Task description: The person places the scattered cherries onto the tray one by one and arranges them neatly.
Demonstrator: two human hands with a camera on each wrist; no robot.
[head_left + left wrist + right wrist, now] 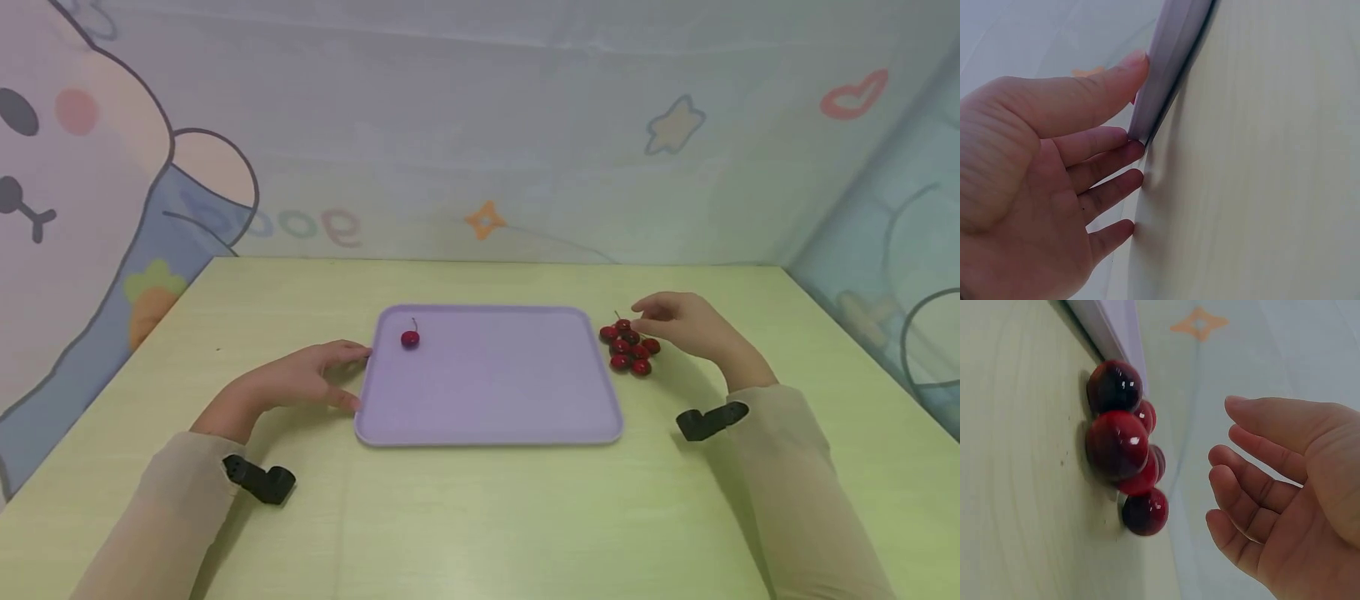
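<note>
tray (487, 400): one cherry (409, 338) (far-left corner) | pile (628, 348): beside tray

Green table (480, 517), cartoon backdrop (112, 167)

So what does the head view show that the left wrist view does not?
Only the head view shows the single red cherry on the tray, the pile of red cherries on the table and the right hand above that pile. Only the left wrist view shows the fingertips touching the tray's edge. Both show the left hand at the flat lilac plastic tray.
</note>
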